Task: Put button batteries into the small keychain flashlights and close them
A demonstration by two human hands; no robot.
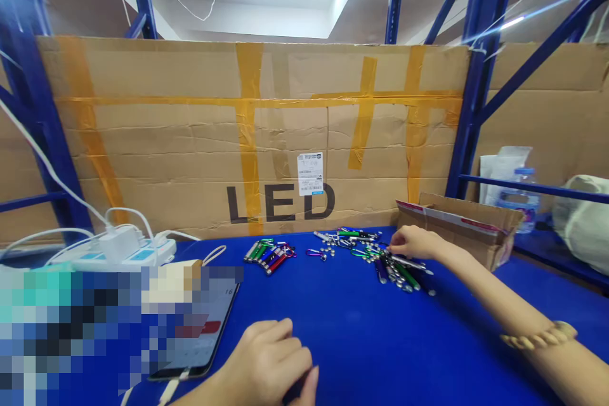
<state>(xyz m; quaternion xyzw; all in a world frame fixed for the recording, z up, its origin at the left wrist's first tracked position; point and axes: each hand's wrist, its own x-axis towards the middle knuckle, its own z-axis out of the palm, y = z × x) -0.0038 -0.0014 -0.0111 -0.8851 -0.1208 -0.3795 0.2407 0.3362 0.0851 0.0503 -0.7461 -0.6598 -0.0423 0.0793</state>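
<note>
My right hand (415, 243) reaches far forward over the blue table (342, 317), its fingers curled down into a loose pile of small keychain flashlights (385, 260) in green, blue and silver. Whether it grips one I cannot make out. A smaller bundle of flashlights (269, 255) lies to the left, apart from the pile. My left hand (269, 361) rests near the front edge with its fingers curled under, next to a phone (202, 336). A beaded bracelet (540, 336) sits on my right wrist.
A big taped cardboard sheet marked LED (266, 139) walls off the back. An open cardboard box (464, 225) stands behind the pile at right. A white power strip (118, 250) with cables lies at left. Blue rack posts (476, 76) flank the table; a water bottle (523, 193) stands at far right.
</note>
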